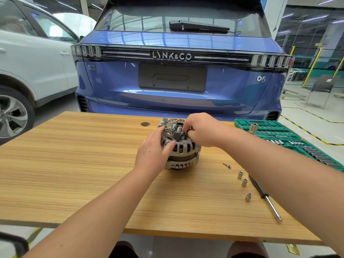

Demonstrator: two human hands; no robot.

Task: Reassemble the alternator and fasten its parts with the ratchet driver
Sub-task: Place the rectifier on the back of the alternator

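My left hand grips alternator housing on desk; right hand pinches small part on top. Ratchet driver lies apart, untouched.

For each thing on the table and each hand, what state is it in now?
Alternator: standing on the table, back cover off, parts exposed.
Left hand: grips the alternator's side.
Right hand: fingertips pinch a small part on top of the alternator.
Driver: lying on the table, untouched.
Three small sockets: loose, standing upright.
Screw: lying loose.
Socket case: open.
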